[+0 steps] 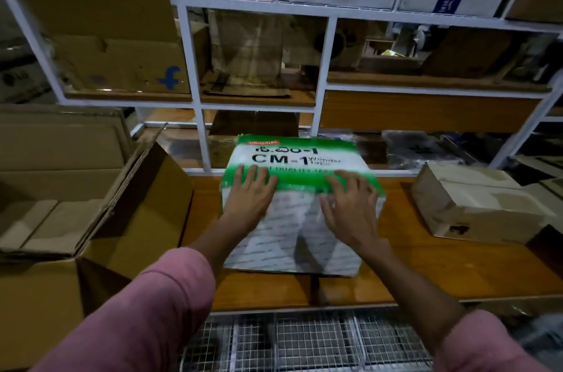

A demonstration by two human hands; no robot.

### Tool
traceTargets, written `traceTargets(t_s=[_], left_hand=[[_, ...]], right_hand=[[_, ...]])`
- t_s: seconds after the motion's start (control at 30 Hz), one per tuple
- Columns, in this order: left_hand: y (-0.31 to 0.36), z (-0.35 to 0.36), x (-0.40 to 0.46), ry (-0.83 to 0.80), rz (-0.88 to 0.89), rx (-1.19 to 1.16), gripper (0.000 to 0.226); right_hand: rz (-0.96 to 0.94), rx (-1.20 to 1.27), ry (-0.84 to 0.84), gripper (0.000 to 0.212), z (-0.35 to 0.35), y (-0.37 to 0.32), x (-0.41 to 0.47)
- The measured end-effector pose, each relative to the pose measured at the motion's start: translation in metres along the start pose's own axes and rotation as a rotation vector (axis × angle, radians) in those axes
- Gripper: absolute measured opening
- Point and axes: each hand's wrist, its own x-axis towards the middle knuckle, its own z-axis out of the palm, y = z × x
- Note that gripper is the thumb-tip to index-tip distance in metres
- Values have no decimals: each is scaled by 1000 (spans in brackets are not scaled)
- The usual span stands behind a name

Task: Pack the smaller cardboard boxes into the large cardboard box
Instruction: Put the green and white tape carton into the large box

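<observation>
Both hands flat on a green-and-white printed box (297, 188) marked "CM-1", standing on the wooden bench (426, 268) near the middle of its far edge, right against the white shelf rack (323, 45) behind. Left hand (250, 193) open, fingers spread, palm on the box's near face, fingertips reaching the green band at the top edge. Right hand (350, 207) open likewise, fingers splayed over the same face, just beside the left, nothing gripped by either. Pink sleeves (146, 320) on both forearms. Large cardboard box (100, 249) open at the bench's left end, flaps raised, smaller brown boxes (48, 225) already lying inside it, side by side. Another brown cardboard box (475, 204) with pale tape on top, at the right end of the bench, well apart from the printed one. Flattened cardboard and more cartons on the rack's shelves, one with a blue "f" mark (170, 77). Wire mesh (304, 341) below the bench's near edge. Printing on the box's lower face blurred, not readable.
</observation>
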Motion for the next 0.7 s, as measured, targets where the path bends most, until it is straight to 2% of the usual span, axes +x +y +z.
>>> traceTargets(t_s=[0.07,0.17,0.27,0.33,0.5,0.6,0.7], left_hand=[[-5,16,-12,10,42,-43,68],[-7,24,-17,122,-14,-156,52],[-6,9,-5,152,-70,-294,51],[-11,0,2,153,-89,-295,45],[-22,6,8,169,-73,-220,32],[-17,13,14,169,-102,-302,24],[-17,19,10,154,-177,-331,30]], right_hand=[[42,40,12,40,-8,7,28],[100,51,-211,38,1,20,49],[134,80,-432,40,13,22,54],[121,26,-444,38,19,19,53],[91,-72,-345,44,29,12,34],[105,-47,-343,49,28,13,26],[126,-21,-364,55,27,12,20]])
